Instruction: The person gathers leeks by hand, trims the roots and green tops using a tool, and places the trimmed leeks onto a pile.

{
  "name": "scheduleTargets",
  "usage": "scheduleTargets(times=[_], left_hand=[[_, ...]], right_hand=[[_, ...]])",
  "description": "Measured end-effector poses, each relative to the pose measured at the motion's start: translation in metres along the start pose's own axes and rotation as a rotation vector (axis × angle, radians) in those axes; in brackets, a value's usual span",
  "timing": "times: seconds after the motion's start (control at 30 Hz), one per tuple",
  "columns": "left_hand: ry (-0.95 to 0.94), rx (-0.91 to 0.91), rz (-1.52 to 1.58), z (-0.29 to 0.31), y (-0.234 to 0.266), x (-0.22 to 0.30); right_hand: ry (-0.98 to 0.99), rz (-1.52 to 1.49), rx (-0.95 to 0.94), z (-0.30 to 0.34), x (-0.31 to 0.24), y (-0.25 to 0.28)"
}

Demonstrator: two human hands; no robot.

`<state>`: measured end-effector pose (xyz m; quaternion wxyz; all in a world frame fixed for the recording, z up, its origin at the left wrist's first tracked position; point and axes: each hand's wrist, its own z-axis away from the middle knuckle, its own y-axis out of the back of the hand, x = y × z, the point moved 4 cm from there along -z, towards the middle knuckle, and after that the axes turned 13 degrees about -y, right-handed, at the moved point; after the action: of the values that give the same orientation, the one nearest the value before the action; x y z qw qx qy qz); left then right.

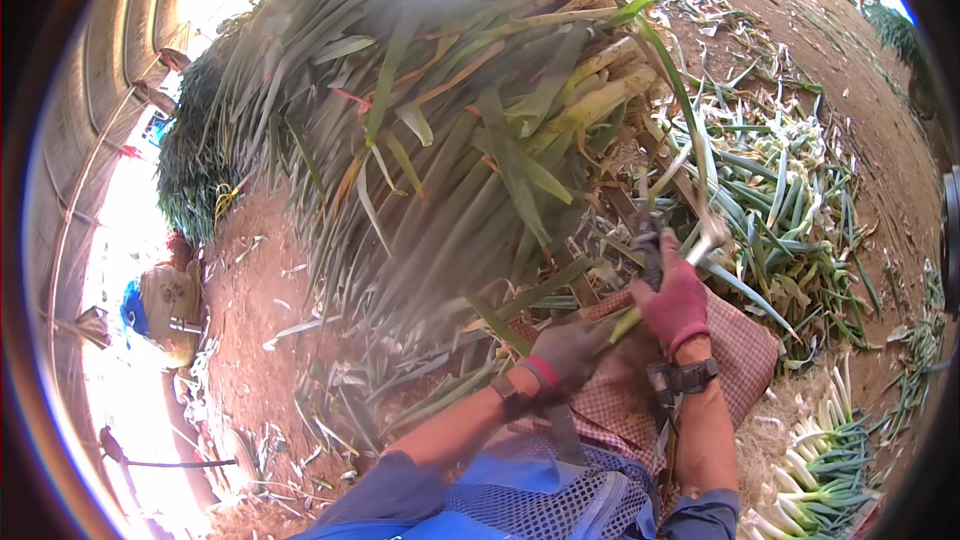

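Observation:
My right hand (672, 295), in a red glove, is closed around a green onion; its white end (708, 237) sticks out past the fingers, blurred. Something dark (648, 245) sits at the fingertips, too unclear to name. Just left of it is my left hand (565, 352), in a dark glove with a red cuff. Motion smears its fingers, close to a pale green stalk (625, 324) between the hands. Both hands are over a checked cloth (740, 345) on my lap. Directly ahead rises a big heap of green onions (430, 130), leaves toward the left.
Stripped leaves (790, 210) lie piled on the right. Cleaned green onions (815, 470) lie in a row at the lower right, white ends leftward. Scraps litter the brown ground (255, 290). A pale and blue container (165, 315) stands at the left; people are in the far background.

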<state>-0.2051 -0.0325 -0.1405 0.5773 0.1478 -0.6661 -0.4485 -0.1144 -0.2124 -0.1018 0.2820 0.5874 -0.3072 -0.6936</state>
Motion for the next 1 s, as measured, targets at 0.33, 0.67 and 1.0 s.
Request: scheduleTargets(times=[0.33, 0.67, 1.0], left_hand=[[0.174, 0.569, -0.884, 0.031, 0.177, -0.108], [0.276, 0.473, -0.615, 0.02, 0.188, -0.084], [0.383, 0.292, -0.275, 0.083, 0.061, -0.067]], right_hand=[[0.137, -0.035, -0.077, 0.051, 0.01, -0.005], [0.197, -0.107, -0.256, 0.076, -0.012, -0.013], [0.099, -0.138, -0.195, 0.069, -0.008, 0.004]])
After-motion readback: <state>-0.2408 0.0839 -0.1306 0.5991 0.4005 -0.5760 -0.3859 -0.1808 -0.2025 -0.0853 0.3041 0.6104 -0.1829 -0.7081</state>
